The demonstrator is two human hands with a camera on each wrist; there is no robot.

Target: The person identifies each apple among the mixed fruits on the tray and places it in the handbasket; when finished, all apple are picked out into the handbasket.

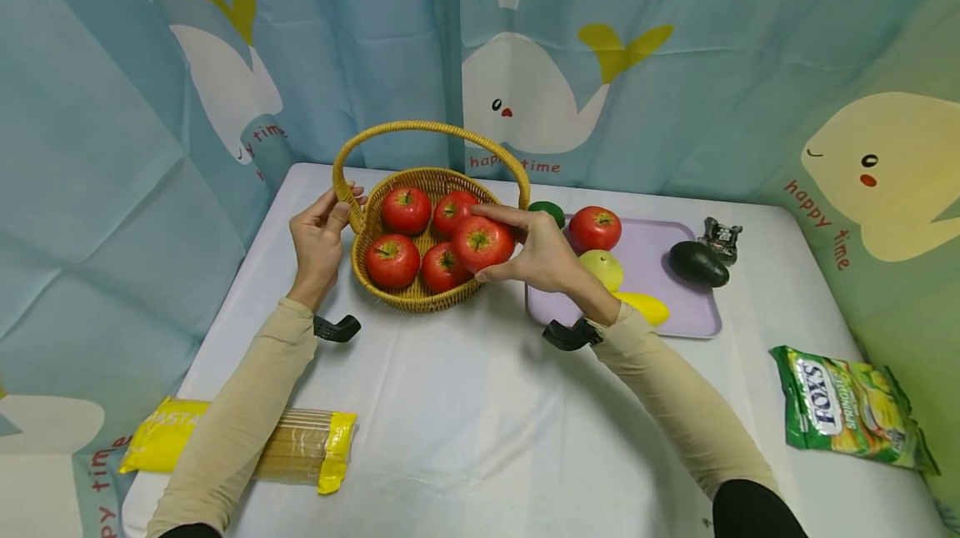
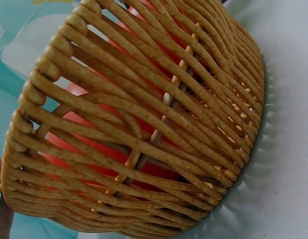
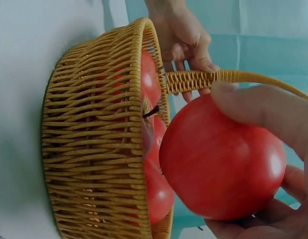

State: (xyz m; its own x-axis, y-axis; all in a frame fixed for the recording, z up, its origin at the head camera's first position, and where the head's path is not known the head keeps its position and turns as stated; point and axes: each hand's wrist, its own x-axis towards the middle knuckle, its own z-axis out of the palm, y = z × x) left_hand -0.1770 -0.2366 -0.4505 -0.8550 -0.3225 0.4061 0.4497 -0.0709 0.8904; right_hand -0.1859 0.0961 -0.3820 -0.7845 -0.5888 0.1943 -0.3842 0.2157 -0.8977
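A yellow-brown wicker basket with a tall arched handle stands at the back left of the table. Several red apples lie inside it. My left hand grips the left foot of the handle, thumb in front and fingers behind. Between thumb and fingers, my right hand holds another red apple above the basket's right side. From the right wrist, this held apple shows large beside the basket rim. The left wrist view has the woven side wall with red fruit showing through its gaps.
Right of the basket, a lilac tray bears a red apple, a light green fruit, a yellow item and an avocado. A pasta pack lies front left, a green Fox's bag far right. Curtains stand behind.
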